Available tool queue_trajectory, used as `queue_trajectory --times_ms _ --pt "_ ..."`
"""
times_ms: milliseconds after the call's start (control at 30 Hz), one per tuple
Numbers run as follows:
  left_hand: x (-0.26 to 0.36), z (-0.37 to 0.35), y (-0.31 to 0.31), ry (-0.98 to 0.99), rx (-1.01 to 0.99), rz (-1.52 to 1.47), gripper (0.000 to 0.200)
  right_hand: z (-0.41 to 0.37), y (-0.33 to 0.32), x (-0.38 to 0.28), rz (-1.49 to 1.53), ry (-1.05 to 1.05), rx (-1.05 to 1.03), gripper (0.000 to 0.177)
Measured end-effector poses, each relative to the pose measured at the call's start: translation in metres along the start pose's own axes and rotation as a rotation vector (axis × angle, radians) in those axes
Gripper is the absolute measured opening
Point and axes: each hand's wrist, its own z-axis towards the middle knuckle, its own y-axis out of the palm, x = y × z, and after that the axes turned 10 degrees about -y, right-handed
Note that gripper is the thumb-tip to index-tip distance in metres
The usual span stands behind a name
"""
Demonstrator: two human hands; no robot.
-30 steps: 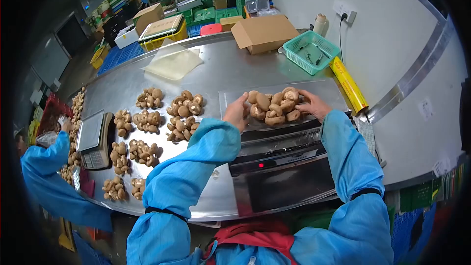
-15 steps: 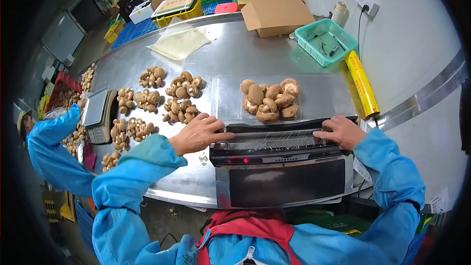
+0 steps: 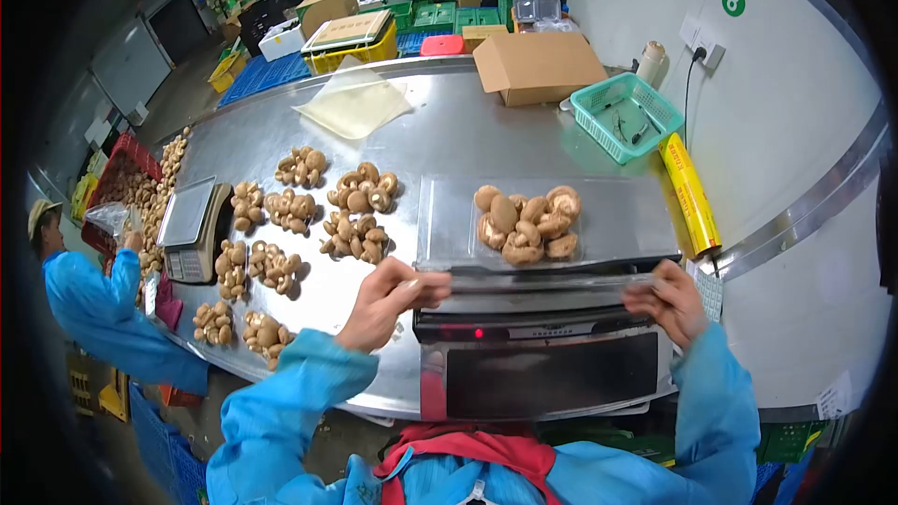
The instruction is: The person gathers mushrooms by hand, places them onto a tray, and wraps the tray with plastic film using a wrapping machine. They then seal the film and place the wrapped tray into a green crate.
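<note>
My left hand (image 3: 393,299) pinches the left end of a strip of clear film (image 3: 552,282), stretched level above the black wrapping machine (image 3: 543,325). The film's right end is pinched in my right hand (image 3: 672,301). Just behind the film, a clear tray (image 3: 582,241) holds a cluster of brown mushrooms (image 3: 528,223). A small red light glows on the machine's front, above its dark plate (image 3: 552,376).
Mushroom piles (image 3: 355,215) lie left on the metal table (image 3: 449,131), near a scale (image 3: 195,229). A co-worker (image 3: 89,290) stands far left. Behind are a cardboard box (image 3: 543,65), a green basket (image 3: 625,117) and a yellow film box (image 3: 689,194).
Both hands have lifted off the machine and now hold the film taut between them. The view has shifted, and more of the co-worker shows.
</note>
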Motion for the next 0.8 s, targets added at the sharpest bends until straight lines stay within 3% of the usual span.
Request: queue_trajectory --times_ms 33,133,200,267,333,367,433,500,567,700,800 --pt "0.021 -0.012 0.004 0.083 0.004 0.01 0.006 -0.01 0.007 -0.024 -0.038 -0.019 0.009 0.003" --pt "0.084 0.003 0.016 0.558 -0.087 0.141 0.006 0.007 0.039 -0.074 -0.041 -0.533 0.015 0.001" --pt "0.096 0.059 0.009 0.853 -0.003 0.814 0.016 0.068 0.031 -0.065 -0.752 -0.792 -0.027 0.016" --pt "0.08 0.135 -0.011 0.917 0.059 1.117 0.043 0.136 0.017 -0.04 -1.335 -1.023 -0.301 0.039" --pt "0.057 0.186 -0.038 0.885 0.009 1.489 0.061 0.178 0.002 -0.018 -1.839 -1.006 -0.539 0.059" --pt "0.042 0.2 -0.046 0.883 0.013 1.494 0.061 0.192 -0.006 -0.003 -1.835 -1.011 -0.541 0.059" --pt "0.011 0.212 -0.05 0.69 -0.109 1.681 0.074 0.206 -0.018 0.022 -1.981 -1.003 -0.582 0.065" --pt "-0.005 0.215 -0.047 0.66 -0.101 1.61 0.073 0.206 -0.025 0.038 -1.981 -0.902 -0.58 0.063" --pt "-0.007 0.218 -0.044 0.508 -0.073 1.534 0.066 0.207 -0.029 0.047 -1.98 -0.793 -0.586 0.061" --pt "-0.034 0.22 -0.043 0.479 -0.087 1.451 0.056 0.205 -0.029 0.068 -1.801 -0.653 -0.471 0.055" --pt "-0.055 0.215 -0.038 0.486 -0.006 1.16 0.041 0.184 -0.035 0.082 -1.572 -0.591 -0.425 0.043"
